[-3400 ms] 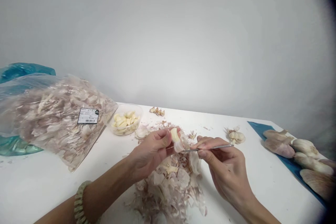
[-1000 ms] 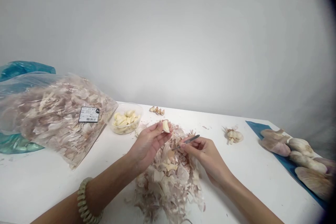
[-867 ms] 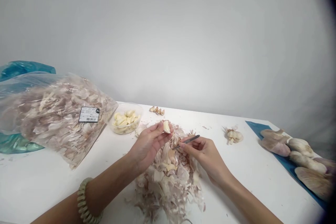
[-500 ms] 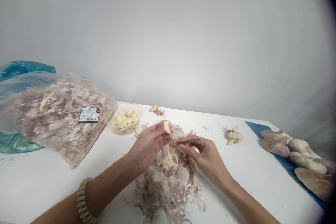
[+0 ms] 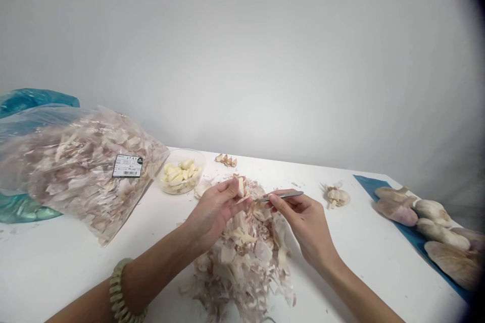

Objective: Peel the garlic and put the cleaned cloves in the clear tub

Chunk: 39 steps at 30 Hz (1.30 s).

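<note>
The left hand (image 5: 215, 209) pinches a garlic clove (image 5: 240, 187) upright; the right hand (image 5: 306, 222) pinches steel tweezers (image 5: 282, 195).
Both hands hover above a heap of garlic skins (image 5: 238, 257), tweezer tips just beside the clove. The right hand has shifted rightward since a moment ago, tweezers now lying more level.

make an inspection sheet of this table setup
surface: white table, skin flakes scattered on it
job's things: left grip holds a peeled garlic clove; right grip pinches metal tweezers
clutter: heap of garlic skins below the hands; clear bag of skins; clear tub of peeled cloves
grips: both closed on their items
cables: nothing seen
surroundings: plain white wall; pale bulbs on a blue sheet
</note>
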Available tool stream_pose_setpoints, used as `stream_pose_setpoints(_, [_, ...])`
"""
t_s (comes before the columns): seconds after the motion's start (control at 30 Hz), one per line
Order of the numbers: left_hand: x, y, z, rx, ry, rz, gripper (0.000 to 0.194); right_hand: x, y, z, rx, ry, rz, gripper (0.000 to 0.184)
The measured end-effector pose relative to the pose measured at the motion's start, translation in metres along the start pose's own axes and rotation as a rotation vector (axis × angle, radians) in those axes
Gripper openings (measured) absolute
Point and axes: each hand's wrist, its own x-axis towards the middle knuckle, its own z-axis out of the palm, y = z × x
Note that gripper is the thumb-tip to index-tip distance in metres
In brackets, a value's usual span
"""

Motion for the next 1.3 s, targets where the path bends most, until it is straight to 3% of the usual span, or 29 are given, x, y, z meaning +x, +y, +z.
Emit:
stream_pose_setpoints(0.27, [-0.001, 0.000, 0.003, 0.053, 0.069, 0.002, 0.023, 0.000, -0.002, 0.000, 0.175, -0.040, 0.084, 0.027])
stream_pose_setpoints(0.53, [-0.001, -0.004, 0.003, 0.114, -0.024, -0.044, 0.022, -0.002, -0.008, 0.003, 0.283, -0.117, 0.187, 0.028])
stream_pose_setpoints(0.9, [0.001, -0.007, -0.001, 0.117, 0.000, 0.003, 0.024, -0.004, -0.015, 0.004, 0.418, -0.136, 0.275, 0.025])
stream_pose_setpoints(1.17, [0.000, -0.007, -0.001, 0.077, 0.046, -0.004, 0.034, -0.003, -0.015, 0.002, 0.416, -0.056, 0.214, 0.025])
stream_pose_setpoints(1.3, [-0.001, -0.006, 0.001, 0.091, 0.054, -0.013, 0.028, -0.004, -0.017, 0.001, 0.453, -0.004, 0.158, 0.018])
